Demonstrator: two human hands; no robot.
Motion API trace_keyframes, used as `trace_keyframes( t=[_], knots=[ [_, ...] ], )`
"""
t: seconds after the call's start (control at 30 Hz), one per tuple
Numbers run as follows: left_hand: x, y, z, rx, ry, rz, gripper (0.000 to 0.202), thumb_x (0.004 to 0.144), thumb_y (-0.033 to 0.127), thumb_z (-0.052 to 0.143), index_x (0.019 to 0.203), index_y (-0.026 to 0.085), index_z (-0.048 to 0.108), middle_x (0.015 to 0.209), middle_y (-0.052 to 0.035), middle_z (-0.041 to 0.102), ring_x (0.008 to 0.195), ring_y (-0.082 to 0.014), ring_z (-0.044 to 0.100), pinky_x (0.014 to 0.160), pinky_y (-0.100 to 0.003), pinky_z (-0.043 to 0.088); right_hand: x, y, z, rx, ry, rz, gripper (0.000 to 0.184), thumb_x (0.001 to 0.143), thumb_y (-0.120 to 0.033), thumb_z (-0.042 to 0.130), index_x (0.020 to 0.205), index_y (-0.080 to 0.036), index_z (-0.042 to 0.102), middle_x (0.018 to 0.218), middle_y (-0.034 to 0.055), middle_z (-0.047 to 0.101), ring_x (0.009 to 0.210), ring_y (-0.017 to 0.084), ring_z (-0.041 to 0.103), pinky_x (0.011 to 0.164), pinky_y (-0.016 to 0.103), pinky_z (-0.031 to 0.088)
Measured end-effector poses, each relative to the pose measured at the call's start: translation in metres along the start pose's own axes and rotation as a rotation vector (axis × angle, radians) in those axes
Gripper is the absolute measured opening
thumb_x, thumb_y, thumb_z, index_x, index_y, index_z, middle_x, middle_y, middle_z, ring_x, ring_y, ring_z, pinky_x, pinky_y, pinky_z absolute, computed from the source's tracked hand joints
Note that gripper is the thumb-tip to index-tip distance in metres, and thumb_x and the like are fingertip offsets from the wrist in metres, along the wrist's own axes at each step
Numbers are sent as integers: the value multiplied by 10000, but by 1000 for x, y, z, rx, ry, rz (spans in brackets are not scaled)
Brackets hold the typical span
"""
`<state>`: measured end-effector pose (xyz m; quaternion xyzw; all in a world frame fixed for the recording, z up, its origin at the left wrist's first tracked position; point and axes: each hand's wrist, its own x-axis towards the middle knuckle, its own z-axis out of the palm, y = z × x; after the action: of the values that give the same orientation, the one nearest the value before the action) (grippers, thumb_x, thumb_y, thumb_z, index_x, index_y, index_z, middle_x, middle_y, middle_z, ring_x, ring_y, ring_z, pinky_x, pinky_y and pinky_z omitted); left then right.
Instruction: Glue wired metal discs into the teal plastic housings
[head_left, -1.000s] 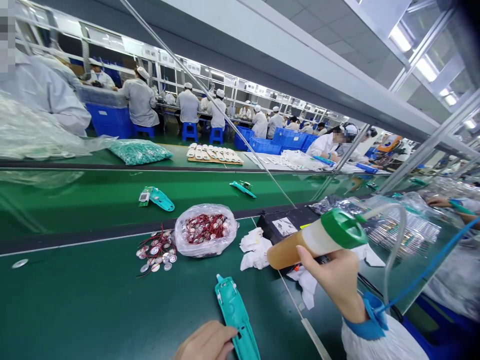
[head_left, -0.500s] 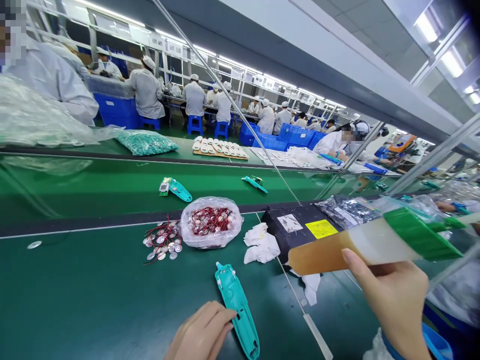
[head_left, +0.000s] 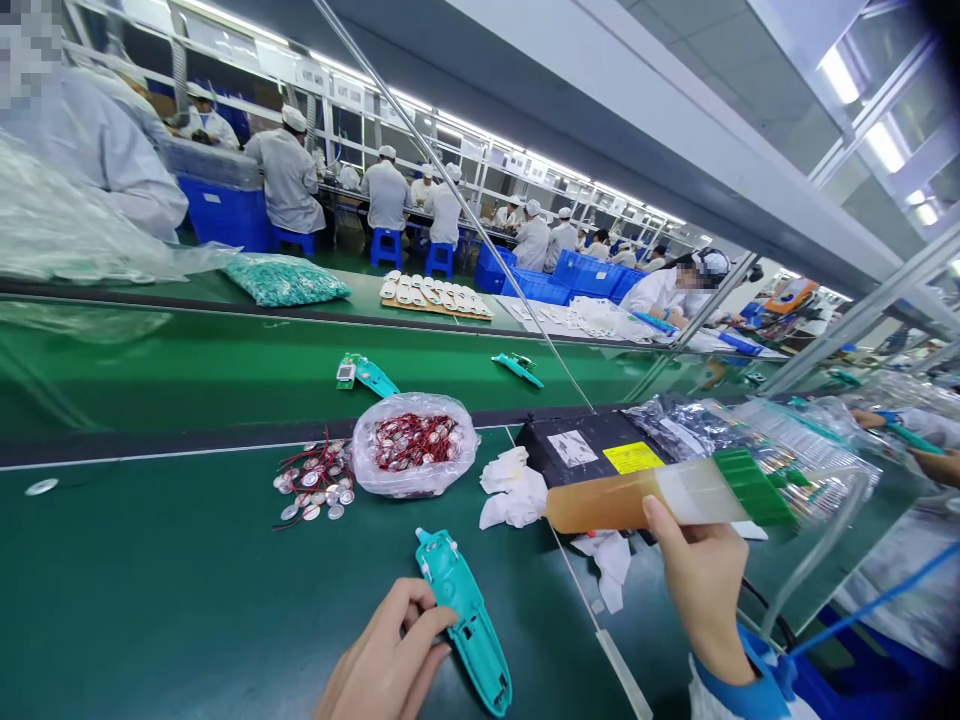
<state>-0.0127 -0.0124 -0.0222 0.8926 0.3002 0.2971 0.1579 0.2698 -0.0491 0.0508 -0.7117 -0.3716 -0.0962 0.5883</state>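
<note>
My right hand [head_left: 701, 580] is closed around a glue syringe [head_left: 660, 495] filled with amber fluid. The syringe has a green cap and a clear hose, and it lies nearly level with its tip pointing left. My left hand [head_left: 386, 660] rests at the bottom edge. Its fingers pinch the side of a teal plastic housing [head_left: 465, 620] that lies flat on the green table. A bag of red-wired discs [head_left: 414, 445] sits beyond the housing, and loose discs [head_left: 311, 490] lie left of the bag.
Crumpled white tissues [head_left: 514, 490] and a black box [head_left: 592, 450] lie between my hands. Two teal units [head_left: 366, 375] ride the green conveyor [head_left: 187, 380]. A slanted metal rod [head_left: 450, 200] crosses overhead. Several workers in white sit beyond, by blue bins [head_left: 225, 215].
The syringe has swung from tilted upward to nearly level and come in toward the centre. My left fingers have spread along the housing. On the belt, the teal units have drifted right.
</note>
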Motion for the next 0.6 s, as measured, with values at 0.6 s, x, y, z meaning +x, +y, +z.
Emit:
trace_keyframes(
  t=[0.6],
  knots=[
    [0, -3, -1, 92, -62, -209, 273, 865, 147, 355, 960, 228, 598, 1123, -121, 517, 736, -172, 645, 613, -307, 551, 1, -1, -19, 117, 64, 75, 258, 557, -382, 724, 680, -191, 602, 656, 86, 664, 796, 391, 646, 764, 549, 495]
  ],
)
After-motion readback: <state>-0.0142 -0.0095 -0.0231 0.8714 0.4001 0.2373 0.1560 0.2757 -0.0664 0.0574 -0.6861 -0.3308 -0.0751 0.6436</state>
